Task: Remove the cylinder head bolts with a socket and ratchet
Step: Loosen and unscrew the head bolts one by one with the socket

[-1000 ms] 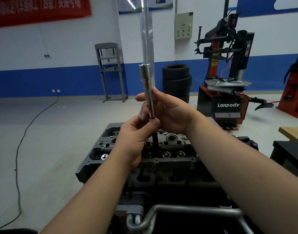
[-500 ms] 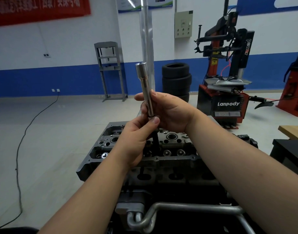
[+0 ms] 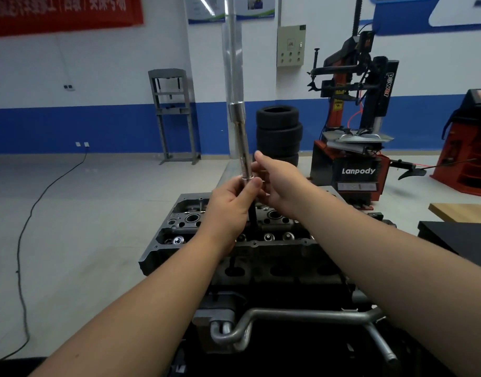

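Observation:
A long chrome socket extension (image 3: 241, 142) stands upright above the dark cylinder head (image 3: 277, 244), wide end up. A black head bolt (image 3: 252, 214) hangs from its lower end, the shank reaching down toward the head. My left hand (image 3: 230, 206) pinches the joint where bolt and socket meet, thumb in front. My right hand (image 3: 279, 183) sits just behind and to the right, its fingertips against the chrome shaft and its fingers loosened. The bolt's tip is hidden among the head's bores.
A bent grey tube (image 3: 302, 315) of the engine stand crosses below the head. A tyre changer (image 3: 356, 159) and stacked tyres (image 3: 279, 131) stand behind, a black bench (image 3: 457, 238) at right, a cable (image 3: 24, 240) on the floor at left.
My right hand has loosened its grip on the chrome shaft and drawn slightly right. The tool is now more upright and stays held at its lower end by my left hand.

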`<action>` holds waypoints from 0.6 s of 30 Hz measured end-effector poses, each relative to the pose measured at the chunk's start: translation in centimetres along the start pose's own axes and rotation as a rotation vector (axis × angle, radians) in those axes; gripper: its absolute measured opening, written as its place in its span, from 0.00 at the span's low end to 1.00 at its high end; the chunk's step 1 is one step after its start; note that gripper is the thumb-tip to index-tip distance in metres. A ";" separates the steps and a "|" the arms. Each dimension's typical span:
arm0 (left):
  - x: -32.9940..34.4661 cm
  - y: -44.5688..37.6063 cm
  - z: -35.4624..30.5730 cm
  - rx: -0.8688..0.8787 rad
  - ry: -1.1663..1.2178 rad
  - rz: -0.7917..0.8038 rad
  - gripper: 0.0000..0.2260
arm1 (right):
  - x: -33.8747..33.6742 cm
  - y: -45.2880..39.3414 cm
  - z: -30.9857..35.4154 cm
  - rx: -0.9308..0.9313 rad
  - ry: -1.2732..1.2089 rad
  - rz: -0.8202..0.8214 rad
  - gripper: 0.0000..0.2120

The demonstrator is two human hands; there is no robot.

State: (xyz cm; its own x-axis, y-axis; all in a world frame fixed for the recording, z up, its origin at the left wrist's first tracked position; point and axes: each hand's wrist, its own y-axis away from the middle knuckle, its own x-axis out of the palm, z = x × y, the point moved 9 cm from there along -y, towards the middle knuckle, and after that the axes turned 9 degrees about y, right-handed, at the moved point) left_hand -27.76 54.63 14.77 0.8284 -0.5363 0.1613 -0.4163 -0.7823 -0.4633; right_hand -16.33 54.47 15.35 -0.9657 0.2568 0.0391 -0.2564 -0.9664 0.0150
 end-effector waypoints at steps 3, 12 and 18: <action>-0.7 -0.6 -0.9 0.025 -0.065 -0.058 0.11 | -2.3 1.3 -0.5 0.013 0.207 -0.093 0.12; -2.8 -2.9 -5.3 0.048 0.119 -0.185 0.11 | 0.2 3.7 -0.5 -0.049 1.219 0.167 0.11; -5.1 -2.3 -3.0 -0.056 0.177 -0.249 0.09 | 3.1 3.3 -0.4 -0.159 1.634 0.059 0.11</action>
State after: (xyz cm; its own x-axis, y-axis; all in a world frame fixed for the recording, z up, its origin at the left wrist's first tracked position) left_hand -32.18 58.23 17.60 0.8312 -0.3695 0.4155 -0.2332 -0.9100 -0.3427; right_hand -20.19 52.13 15.08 0.0356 0.0447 -0.9984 -0.1212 -0.9914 -0.0487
